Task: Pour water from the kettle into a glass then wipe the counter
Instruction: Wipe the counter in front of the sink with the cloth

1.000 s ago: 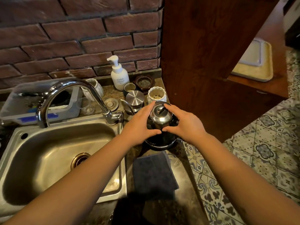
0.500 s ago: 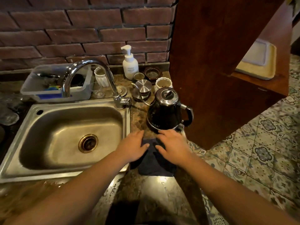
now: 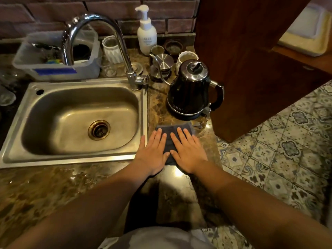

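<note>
Both hands flat, fingers straight, pressing down on the dark cloth at frame centre: left hand on its left part, right hand on its right, thumbs nearly touching. Neither curls round anything.

Cloth lies on the marbled counter, just right of the sink rim.

Kettle upright on its base, just beyond the cloth, centre-right, apart from both hands.

Clear glass behind the faucet, upper centre; water level unreadable.

Judgement: pouring looks finished; wiping under way. Wet sheen lower left suggests more counter to cover.
</note>
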